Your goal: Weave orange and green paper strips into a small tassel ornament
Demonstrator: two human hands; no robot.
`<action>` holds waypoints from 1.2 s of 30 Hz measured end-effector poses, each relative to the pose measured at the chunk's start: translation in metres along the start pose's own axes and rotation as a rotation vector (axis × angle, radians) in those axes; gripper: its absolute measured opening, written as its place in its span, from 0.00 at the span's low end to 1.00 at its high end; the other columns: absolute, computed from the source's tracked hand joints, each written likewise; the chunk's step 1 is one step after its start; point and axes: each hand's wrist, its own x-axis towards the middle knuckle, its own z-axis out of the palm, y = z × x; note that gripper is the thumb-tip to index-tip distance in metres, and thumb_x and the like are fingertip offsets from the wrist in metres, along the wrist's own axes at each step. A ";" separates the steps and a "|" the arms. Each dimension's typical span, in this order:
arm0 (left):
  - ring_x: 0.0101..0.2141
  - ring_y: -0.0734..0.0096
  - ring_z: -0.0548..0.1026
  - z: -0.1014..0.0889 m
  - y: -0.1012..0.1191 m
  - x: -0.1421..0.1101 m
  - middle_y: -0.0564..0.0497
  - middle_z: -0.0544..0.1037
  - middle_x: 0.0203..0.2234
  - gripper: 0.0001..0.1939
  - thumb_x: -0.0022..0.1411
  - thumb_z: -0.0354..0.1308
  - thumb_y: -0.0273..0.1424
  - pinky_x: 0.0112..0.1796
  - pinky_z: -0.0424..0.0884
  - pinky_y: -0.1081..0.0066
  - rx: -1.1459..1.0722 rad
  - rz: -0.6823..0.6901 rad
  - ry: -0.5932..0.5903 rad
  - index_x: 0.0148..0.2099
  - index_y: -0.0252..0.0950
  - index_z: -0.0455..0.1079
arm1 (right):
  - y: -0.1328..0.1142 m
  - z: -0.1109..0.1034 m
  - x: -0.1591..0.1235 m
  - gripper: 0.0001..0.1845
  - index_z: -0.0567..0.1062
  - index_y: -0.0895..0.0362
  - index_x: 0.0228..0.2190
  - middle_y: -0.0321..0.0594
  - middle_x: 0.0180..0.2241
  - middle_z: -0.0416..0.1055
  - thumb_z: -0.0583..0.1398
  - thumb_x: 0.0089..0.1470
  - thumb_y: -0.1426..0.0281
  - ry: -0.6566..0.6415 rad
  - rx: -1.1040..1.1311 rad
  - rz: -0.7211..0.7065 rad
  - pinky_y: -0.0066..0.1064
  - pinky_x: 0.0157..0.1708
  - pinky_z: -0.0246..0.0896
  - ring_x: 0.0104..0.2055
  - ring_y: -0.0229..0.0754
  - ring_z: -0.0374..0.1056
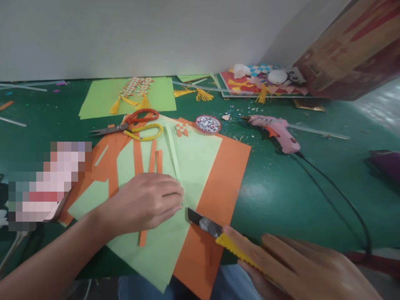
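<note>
Our L hand (158, 200) is curled palm-down, fingers bunched together, over the light-green paper sheet (201, 160); fingertips sit at the near end of a narrow pale-green paper strip (172, 150), but we can't tell if they pinch it or just press. Our R hand (290, 262) is wrapped round a yellow plastic-handled utility knife (237, 248), index finger along the top, dark blade pointing at the L fingertips, v. close; can't tell if the tip touches paper.

Sheet lies near the bench's (268, 204) front edge, its near corner overhanging, w/ a bright orange paper sheet (225, 183) under its R side. Paper looks light, thin, a bit slippery sheet on sheet, easily creased: best held flat w/ spread fingertips, well off the blade line. Strip's flimsy, so take it by one end. Knife looks light but stiff: hold by the ribbed handle only.

Further out: orange paper strips (138, 158) by our L hand, red-and-yellow-handled scissors (126, 127) beyond, small orange-and-white woven paper piece (182, 129) at the green sheet's far end. Pink plastic glue gun (276, 131) lies toward the bench's far R corner; yellow thread tassels (204, 95) near the back edge.
</note>
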 end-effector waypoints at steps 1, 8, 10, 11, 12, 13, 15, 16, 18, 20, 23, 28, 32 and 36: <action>0.35 0.67 0.78 0.000 0.000 0.000 0.49 0.81 0.33 0.10 0.66 0.52 0.27 0.34 0.74 0.68 0.002 -0.002 0.002 0.36 0.32 0.74 | 0.000 0.001 0.001 0.18 0.74 0.55 0.46 0.29 0.18 0.64 0.46 0.64 0.72 -0.035 0.008 0.004 0.27 0.15 0.51 0.16 0.29 0.62; 0.35 0.65 0.78 0.001 0.001 0.000 0.49 0.81 0.33 0.09 0.66 0.54 0.29 0.33 0.75 0.67 0.018 -0.003 0.021 0.38 0.30 0.73 | 0.002 0.005 0.003 0.18 0.74 0.55 0.46 0.29 0.18 0.64 0.47 0.64 0.71 -0.004 0.038 -0.023 0.28 0.15 0.50 0.15 0.29 0.61; 0.34 0.65 0.78 0.002 0.001 0.000 0.49 0.81 0.32 0.09 0.66 0.53 0.29 0.33 0.75 0.67 0.026 -0.002 0.036 0.37 0.30 0.73 | 0.001 0.004 0.006 0.18 0.73 0.55 0.47 0.29 0.18 0.64 0.47 0.64 0.72 -0.022 0.040 -0.016 0.28 0.15 0.51 0.16 0.29 0.62; 0.34 0.66 0.78 0.002 0.001 0.000 0.49 0.81 0.32 0.09 0.66 0.53 0.28 0.33 0.75 0.67 0.029 -0.001 0.042 0.36 0.30 0.73 | 0.001 0.004 0.007 0.18 0.73 0.55 0.46 0.29 0.18 0.64 0.47 0.64 0.72 -0.023 0.041 -0.010 0.27 0.15 0.51 0.16 0.29 0.62; 0.34 0.66 0.78 0.002 0.001 0.001 0.49 0.81 0.32 0.10 0.66 0.52 0.28 0.34 0.75 0.68 0.031 0.001 0.044 0.36 0.31 0.73 | 0.001 0.003 0.007 0.17 0.73 0.55 0.47 0.28 0.18 0.64 0.47 0.64 0.72 -0.026 0.042 -0.003 0.27 0.15 0.51 0.16 0.29 0.62; 0.34 0.67 0.78 0.001 0.001 0.001 0.49 0.81 0.32 0.10 0.66 0.52 0.27 0.34 0.75 0.69 0.032 0.003 0.045 0.36 0.31 0.73 | 0.002 0.003 0.006 0.17 0.73 0.55 0.46 0.28 0.18 0.64 0.47 0.64 0.72 -0.024 0.046 0.002 0.26 0.16 0.51 0.16 0.29 0.62; 0.34 0.68 0.78 0.001 0.001 0.002 0.49 0.82 0.32 0.11 0.67 0.51 0.27 0.34 0.75 0.69 0.035 0.004 0.042 0.35 0.32 0.73 | 0.003 0.002 0.004 0.17 0.73 0.55 0.47 0.28 0.18 0.63 0.47 0.64 0.71 -0.020 0.049 0.009 0.26 0.16 0.51 0.16 0.29 0.62; 0.34 0.68 0.78 0.000 0.001 0.002 0.49 0.82 0.32 0.11 0.67 0.51 0.27 0.33 0.75 0.69 0.037 0.004 0.040 0.35 0.32 0.73 | 0.003 0.002 0.003 0.17 0.73 0.55 0.47 0.28 0.18 0.63 0.47 0.64 0.71 -0.012 0.049 0.009 0.26 0.16 0.51 0.16 0.29 0.62; 0.34 0.68 0.78 0.000 0.001 0.002 0.49 0.82 0.32 0.10 0.67 0.51 0.27 0.34 0.75 0.69 0.039 0.005 0.041 0.36 0.32 0.73 | 0.004 0.002 0.002 0.17 0.73 0.55 0.47 0.29 0.17 0.63 0.47 0.64 0.71 -0.009 0.048 0.006 0.25 0.15 0.50 0.16 0.29 0.62; 0.35 0.68 0.79 0.000 0.001 0.001 0.49 0.82 0.32 0.10 0.67 0.51 0.27 0.34 0.75 0.69 0.038 0.005 0.037 0.36 0.32 0.73 | 0.003 0.003 0.001 0.18 0.73 0.55 0.46 0.30 0.17 0.63 0.47 0.64 0.72 -0.004 0.049 0.000 0.25 0.14 0.49 0.16 0.29 0.61; 0.35 0.68 0.79 0.000 0.000 0.001 0.49 0.82 0.33 0.11 0.67 0.51 0.27 0.34 0.75 0.69 0.030 0.005 0.034 0.36 0.32 0.74 | 0.001 0.003 0.000 0.17 0.74 0.55 0.45 0.30 0.17 0.63 0.47 0.63 0.72 -0.005 0.042 0.009 0.27 0.14 0.49 0.15 0.30 0.60; 0.35 0.67 0.79 -0.001 -0.001 0.000 0.50 0.82 0.33 0.10 0.65 0.51 0.24 0.33 0.75 0.70 0.031 0.013 0.025 0.34 0.33 0.74 | 0.004 0.004 0.000 0.16 0.73 0.55 0.46 0.29 0.18 0.63 0.48 0.63 0.72 -0.003 0.019 0.019 0.28 0.15 0.50 0.15 0.30 0.60; 0.35 0.68 0.79 -0.001 -0.003 0.000 0.51 0.82 0.34 0.10 0.64 0.52 0.23 0.32 0.74 0.71 0.044 0.031 0.015 0.34 0.34 0.73 | 0.006 0.001 0.001 0.16 0.73 0.55 0.45 0.27 0.17 0.62 0.48 0.63 0.71 0.020 0.029 0.007 0.27 0.14 0.48 0.13 0.29 0.58; 0.35 0.67 0.79 -0.002 -0.003 0.000 0.52 0.82 0.34 0.10 0.64 0.52 0.22 0.31 0.73 0.71 0.048 0.038 0.017 0.34 0.34 0.73 | 0.005 -0.001 0.001 0.16 0.73 0.55 0.45 0.27 0.17 0.62 0.48 0.63 0.71 -0.008 0.040 0.016 0.26 0.15 0.50 0.14 0.29 0.59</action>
